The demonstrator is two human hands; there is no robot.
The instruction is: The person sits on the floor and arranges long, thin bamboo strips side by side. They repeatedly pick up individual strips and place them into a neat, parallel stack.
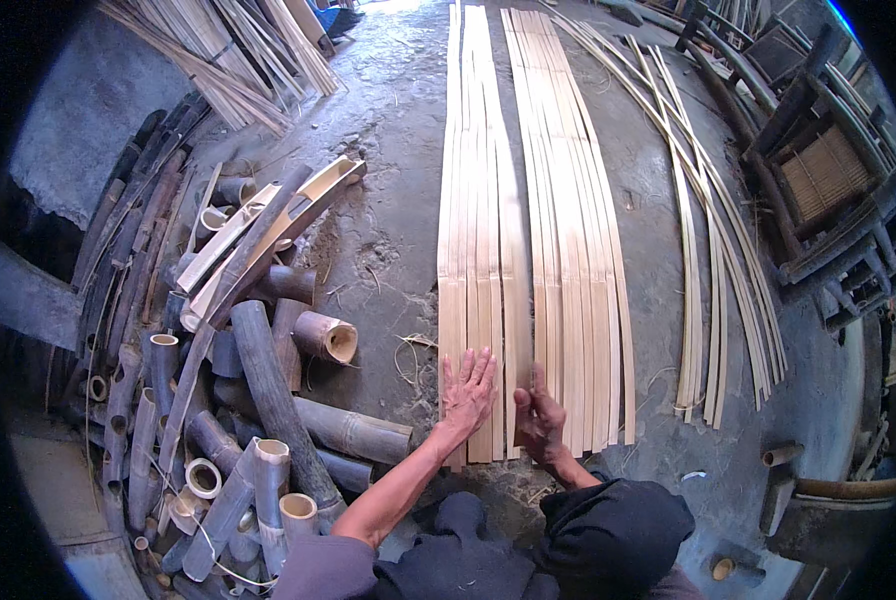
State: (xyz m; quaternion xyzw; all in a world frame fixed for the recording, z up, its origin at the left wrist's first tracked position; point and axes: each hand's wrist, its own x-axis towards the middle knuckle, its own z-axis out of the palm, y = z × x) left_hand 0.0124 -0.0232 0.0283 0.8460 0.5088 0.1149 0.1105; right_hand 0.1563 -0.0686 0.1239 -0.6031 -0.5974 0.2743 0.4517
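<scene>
Dark cloth point(618, 530) over the person's knees lies nearest the camera, along the lower edge. Beyond it spreads the grey floor point(388, 240), which bears the rest. On it lie two bands of pale split bamboo, side by side, their long axes running straight away from the person: the right band point(573, 220) is the wider, the left band point(473, 220) the narrower, and a slim lane parts them. To the left of both sits a darker heap of bamboo tubes point(353, 428). Loose strips point(689, 340) lie off to the right, some crossing others.

The left hand point(468, 395) rests palm down near the close end of the left band, its fingers slightly spread and pointing away along the slats; they clamp nothing. The right hand point(542, 420) stands more edge-on at the near end of the lane, thumb to the left, forefinger pointing away, those two tips apart. Whether its other fingers close on anything, I cannot tell.

Slimmest of all is a blurred strip point(522, 290) in the lane, roughly parallel to both bands. It lies straight ahead of the right thumb and forefinger, lengthwise to them, so the right hand is the nearer; slats of the left band come between it and the left hand. Blur hides whether it touches the right thumb.
</scene>
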